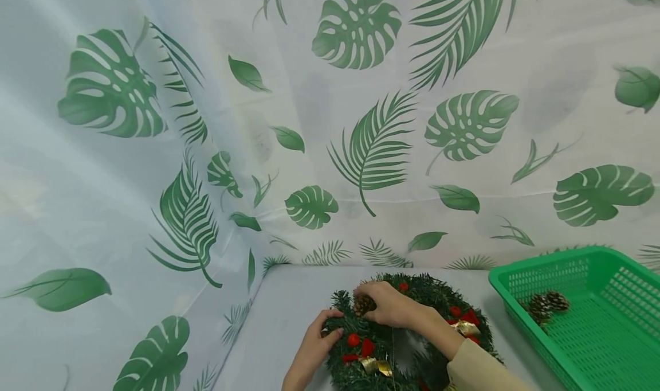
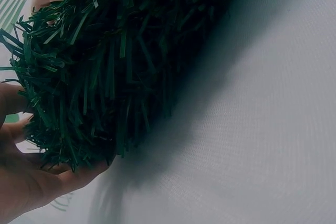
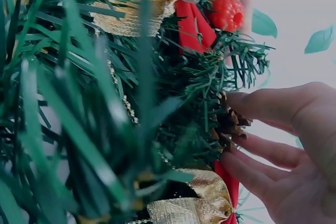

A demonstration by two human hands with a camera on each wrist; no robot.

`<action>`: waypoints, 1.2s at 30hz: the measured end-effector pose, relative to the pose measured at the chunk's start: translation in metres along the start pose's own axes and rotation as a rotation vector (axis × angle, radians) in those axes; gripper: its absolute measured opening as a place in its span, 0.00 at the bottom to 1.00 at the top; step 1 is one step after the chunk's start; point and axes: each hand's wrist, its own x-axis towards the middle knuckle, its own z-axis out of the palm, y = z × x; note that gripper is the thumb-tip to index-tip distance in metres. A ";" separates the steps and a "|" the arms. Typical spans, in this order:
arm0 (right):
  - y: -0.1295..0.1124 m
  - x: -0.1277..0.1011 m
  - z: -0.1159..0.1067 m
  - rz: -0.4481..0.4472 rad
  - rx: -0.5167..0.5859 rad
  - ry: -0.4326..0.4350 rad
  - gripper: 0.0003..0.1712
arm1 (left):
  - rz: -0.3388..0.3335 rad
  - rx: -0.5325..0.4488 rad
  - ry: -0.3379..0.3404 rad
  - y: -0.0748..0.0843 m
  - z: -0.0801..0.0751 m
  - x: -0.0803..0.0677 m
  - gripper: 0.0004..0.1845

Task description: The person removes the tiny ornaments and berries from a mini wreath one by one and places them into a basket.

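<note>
A green tinsel wreath [image 1: 356,323] with red berries, red bows and gold ribbons lies on the table. My right hand [image 1: 390,305] pinches a brown pine cone [image 1: 364,305] against the upper left part of the ring; the right wrist view shows thumb and fingers around the pine cone [image 3: 230,121], near a gold ribbon [image 3: 197,195]. At the wreath's left outer edge, my left hand [image 1: 315,340] grips the greenery between thumb and fingers. In the left wrist view that hand [image 2: 31,182] curls around the branches, some fingertips hidden beneath them.
To the right stands a green plastic basket [image 1: 593,316], with several pine cones [image 1: 541,307] at its left side. The white table [image 1: 275,299] meets a leaf-printed curtain [image 1: 381,230] at the back and left.
</note>
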 end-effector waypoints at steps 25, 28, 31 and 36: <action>-0.001 0.002 0.004 -0.046 0.010 0.012 0.15 | 0.011 0.010 0.008 0.000 0.001 0.000 0.17; -0.001 0.000 0.004 -0.041 -0.002 0.027 0.14 | 0.012 0.000 0.000 0.000 0.002 -0.001 0.17; -0.001 -0.002 0.003 -0.035 -0.026 0.039 0.14 | 0.003 -0.017 -0.011 0.000 0.002 -0.001 0.18; -0.005 -0.005 -0.003 -0.039 -0.032 0.072 0.15 | 0.009 -0.025 -0.021 0.002 -0.001 -0.003 0.19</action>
